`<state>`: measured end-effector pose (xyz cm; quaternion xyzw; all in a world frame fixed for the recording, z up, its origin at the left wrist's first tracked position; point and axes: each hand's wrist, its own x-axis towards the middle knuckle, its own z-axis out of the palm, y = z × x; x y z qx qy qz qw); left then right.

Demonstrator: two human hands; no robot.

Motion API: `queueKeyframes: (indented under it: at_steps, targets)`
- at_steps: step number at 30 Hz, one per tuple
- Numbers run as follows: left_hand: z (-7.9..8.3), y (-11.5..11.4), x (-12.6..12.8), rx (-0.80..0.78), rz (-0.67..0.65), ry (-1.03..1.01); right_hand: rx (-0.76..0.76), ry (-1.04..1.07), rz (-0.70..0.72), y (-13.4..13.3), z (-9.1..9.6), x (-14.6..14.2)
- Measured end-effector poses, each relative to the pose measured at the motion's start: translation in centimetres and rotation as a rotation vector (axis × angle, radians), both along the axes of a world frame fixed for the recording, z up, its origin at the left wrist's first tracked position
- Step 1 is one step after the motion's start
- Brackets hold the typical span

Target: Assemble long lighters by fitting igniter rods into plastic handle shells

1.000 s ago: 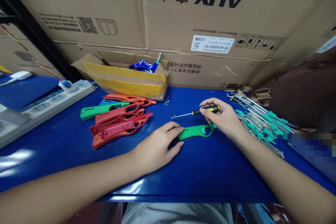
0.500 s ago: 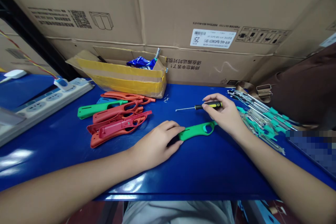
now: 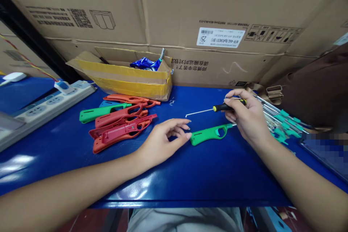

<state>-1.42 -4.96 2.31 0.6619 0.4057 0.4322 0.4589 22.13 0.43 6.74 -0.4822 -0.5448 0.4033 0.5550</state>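
Note:
My right hand (image 3: 248, 116) grips a screwdriver (image 3: 224, 107) by its black and yellow handle. Its thin shaft points left, with a tiny pale piece at the tip that I cannot make out for sure. Just below that tip is my left hand (image 3: 163, 137), fingers half curled and apart, holding nothing visible. A green gas lighter body (image 3: 208, 134) lies flat on the blue table (image 3: 190, 177) between the hands. My left thumb is close to its left end; whether they touch I cannot tell. From its right end a metal tube runs towards my right hand.
Red, orange and green lighter shells (image 3: 122, 127) lie piled at left, before a taped carton (image 3: 130, 79). Tiny white bits (image 3: 172, 101) are scattered near it. Metal rods with teal parts (image 3: 282, 119) lie at right. A power strip (image 3: 49, 103) runs along the left.
My left hand has let go of the green lighter body and opened, its fingers rising towards the screwdriver tip. My right hand has moved right and slightly up with the screwdriver.

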Motion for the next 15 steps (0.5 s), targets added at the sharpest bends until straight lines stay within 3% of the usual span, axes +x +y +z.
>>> queueKeyframes:
  at_steps: [7,15]
  targets:
    - [1.8,0.2,-0.4,-0.314,0.034,-0.154,0.014,-0.032,0.020,-0.2,-0.2,0.2]
    - [1.5,0.1,-0.2,-0.394,0.009,-0.318,0.035,-0.060,0.063,-0.5,-0.5,0.4]
